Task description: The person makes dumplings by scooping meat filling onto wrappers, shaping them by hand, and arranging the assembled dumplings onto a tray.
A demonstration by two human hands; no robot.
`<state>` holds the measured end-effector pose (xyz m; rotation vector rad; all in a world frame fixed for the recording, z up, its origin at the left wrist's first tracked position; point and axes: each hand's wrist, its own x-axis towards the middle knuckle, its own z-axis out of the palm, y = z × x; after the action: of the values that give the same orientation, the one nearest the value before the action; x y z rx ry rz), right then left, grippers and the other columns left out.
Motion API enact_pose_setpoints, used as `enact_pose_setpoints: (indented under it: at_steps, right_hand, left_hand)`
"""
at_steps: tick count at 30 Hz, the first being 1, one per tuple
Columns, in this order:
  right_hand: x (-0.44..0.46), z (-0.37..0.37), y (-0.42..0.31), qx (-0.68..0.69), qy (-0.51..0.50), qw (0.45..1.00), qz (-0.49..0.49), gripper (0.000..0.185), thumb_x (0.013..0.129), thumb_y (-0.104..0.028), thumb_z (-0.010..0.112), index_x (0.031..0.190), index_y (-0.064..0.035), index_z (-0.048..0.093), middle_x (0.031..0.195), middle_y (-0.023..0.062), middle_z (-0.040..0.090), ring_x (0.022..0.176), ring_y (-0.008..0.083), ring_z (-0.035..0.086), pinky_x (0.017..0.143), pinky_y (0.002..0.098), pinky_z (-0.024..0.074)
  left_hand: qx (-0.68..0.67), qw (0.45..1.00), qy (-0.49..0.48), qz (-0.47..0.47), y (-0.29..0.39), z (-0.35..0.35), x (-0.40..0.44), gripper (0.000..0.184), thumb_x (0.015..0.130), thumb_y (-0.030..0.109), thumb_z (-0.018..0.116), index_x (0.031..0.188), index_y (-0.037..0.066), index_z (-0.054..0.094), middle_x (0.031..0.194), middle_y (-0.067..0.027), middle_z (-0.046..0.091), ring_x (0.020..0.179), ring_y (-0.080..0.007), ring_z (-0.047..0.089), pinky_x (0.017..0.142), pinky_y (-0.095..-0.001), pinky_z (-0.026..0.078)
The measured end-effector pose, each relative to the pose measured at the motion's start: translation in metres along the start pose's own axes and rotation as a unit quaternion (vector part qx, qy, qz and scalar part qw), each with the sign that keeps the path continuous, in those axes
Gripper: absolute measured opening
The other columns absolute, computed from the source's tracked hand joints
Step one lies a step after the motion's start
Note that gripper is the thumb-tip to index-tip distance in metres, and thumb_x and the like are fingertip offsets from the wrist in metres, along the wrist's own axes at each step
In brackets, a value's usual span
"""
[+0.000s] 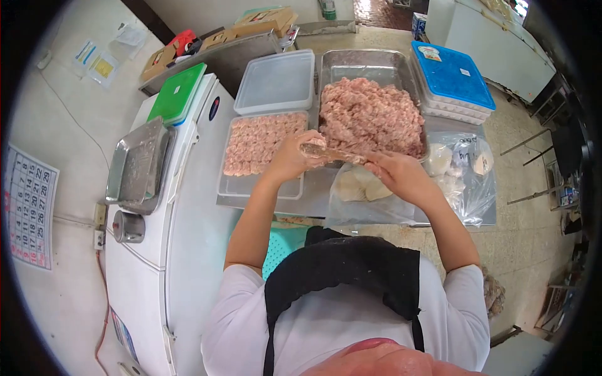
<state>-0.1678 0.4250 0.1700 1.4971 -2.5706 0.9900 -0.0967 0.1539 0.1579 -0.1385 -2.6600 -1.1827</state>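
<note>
My left hand is closed around a small portion of ground meat, its wrapper hidden by the fingers. My right hand grips a flat wooden spatula smeared with meat, its tip reaching the left hand. Just beyond them, a deep metal tray holds a big heap of raw ground meat. To the left, a plastic container carries rows of meat-filled dumplings. Pale round wrappers lie on clear plastic below my right hand.
A blue-lidded container stack stands right of the metal tray; a clear-lidded container stands left. A plastic bag with white rounds lies at right. On the white freezer rest a metal pan, a metal cup and a green-lidded container.
</note>
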Motion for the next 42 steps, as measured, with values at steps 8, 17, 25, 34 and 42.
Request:
enact_pose_setpoints:
  at_steps: [8, 17, 25, 34, 42]
  right_hand:
    - [-0.04, 0.046, 0.014, 0.184, 0.09, 0.97, 0.132, 0.031, 0.096, -0.025, 0.055, 0.112, 0.0002, 0.064, 0.077, 0.0071, 0.065, 0.067, 0.0193, 0.061, 0.063, 0.0315, 0.0466]
    - [-0.11, 0.065, 0.006, 0.331, 0.143, 0.861, 0.359, 0.036, 0.099, -0.033, 0.052, 0.114, -0.0032, 0.064, 0.059, -0.0086, 0.038, 0.049, 0.0006, 0.031, 0.045, 0.0192, 0.0232]
    - [-0.111, 0.065, -0.002, 0.321, 0.16, 0.865, 0.35, 0.032, 0.098, -0.026, 0.054, 0.115, -0.0006, 0.064, 0.069, -0.0088, 0.042, 0.06, 0.0022, 0.034, 0.053, 0.0192, 0.0273]
    - [-0.111, 0.066, 0.029, 0.311, 0.107, 0.881, 0.34, 0.031, 0.098, -0.026, 0.054, 0.113, -0.0016, 0.065, 0.063, -0.0091, 0.038, 0.056, 0.002, 0.033, 0.05, 0.0195, 0.0263]
    - [-0.087, 0.045, 0.053, 0.306, 0.06, 0.891, 0.33, 0.031, 0.096, -0.027, 0.058, 0.114, -0.0028, 0.066, 0.07, -0.0076, 0.047, 0.064, 0.0032, 0.04, 0.057, 0.02, 0.0335]
  left_hand:
    - [-0.05, 0.995, -0.013, -0.09, -0.086, -0.047, -0.075, 0.053, 0.067, 0.016, 0.08, 0.114, 0.006, 0.058, 0.101, -0.0055, 0.064, 0.087, -0.0163, 0.061, 0.078, -0.0297, 0.05]
    - [0.048, 0.987, 0.038, -0.15, -0.124, 0.022, -0.11, 0.066, 0.07, 0.015, 0.074, 0.129, 0.009, 0.046, 0.11, -0.0213, 0.061, 0.099, -0.0387, 0.06, 0.085, -0.0425, 0.048]
    - [0.061, 0.988, 0.039, -0.139, -0.135, 0.051, -0.099, 0.081, 0.072, 0.011, 0.07, 0.143, 0.01, 0.03, 0.128, -0.0249, 0.052, 0.114, -0.0415, 0.053, 0.092, -0.0442, 0.046]
    - [0.063, 0.985, 0.056, -0.154, -0.13, 0.053, -0.093, 0.081, 0.073, 0.008, 0.069, 0.144, 0.007, 0.03, 0.123, -0.0278, 0.053, 0.11, -0.0429, 0.054, 0.091, -0.045, 0.046]
    - [0.152, 0.968, 0.102, -0.17, -0.129, 0.062, -0.089, 0.082, 0.077, 0.006, 0.064, 0.148, 0.013, 0.023, 0.1, -0.0231, 0.065, 0.089, -0.0427, 0.062, 0.08, -0.0486, 0.048]
